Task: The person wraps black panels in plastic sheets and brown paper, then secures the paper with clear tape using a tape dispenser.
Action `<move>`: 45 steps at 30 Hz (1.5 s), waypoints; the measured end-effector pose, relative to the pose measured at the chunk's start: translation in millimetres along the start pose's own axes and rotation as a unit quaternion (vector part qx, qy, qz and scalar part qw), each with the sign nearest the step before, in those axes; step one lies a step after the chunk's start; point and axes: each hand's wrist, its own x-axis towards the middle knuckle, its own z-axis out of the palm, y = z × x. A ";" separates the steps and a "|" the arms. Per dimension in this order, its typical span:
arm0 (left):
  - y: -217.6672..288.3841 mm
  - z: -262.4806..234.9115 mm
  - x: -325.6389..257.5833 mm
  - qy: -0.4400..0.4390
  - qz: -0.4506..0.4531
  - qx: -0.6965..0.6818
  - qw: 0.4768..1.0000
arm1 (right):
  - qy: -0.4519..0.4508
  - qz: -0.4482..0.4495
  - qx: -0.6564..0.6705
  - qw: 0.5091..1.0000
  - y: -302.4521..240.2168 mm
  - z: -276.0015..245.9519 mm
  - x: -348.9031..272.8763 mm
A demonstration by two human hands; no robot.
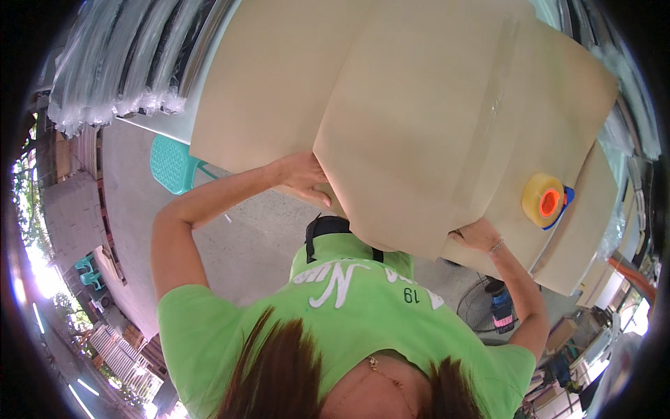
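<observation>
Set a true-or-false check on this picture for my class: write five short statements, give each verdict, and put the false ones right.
1. The left hand and the right hand are both at the near edges of the brown cardboard. True.
2. The tape roll lies to the left of the left hand. False: the tape roll lies on the cardboard, to the right of the right hand.
3. A teal stool shows left of the left hand. True.
4. The shirt is red. False: the shirt is bright green.
5. A bracelet is worn at the right wrist. True.
</observation>
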 end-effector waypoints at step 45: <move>152.0 140.9 -42.1 0.347 -0.289 -0.270 0.850 | 0.393 0.028 0.208 0.895 -190.6 145.1 12.4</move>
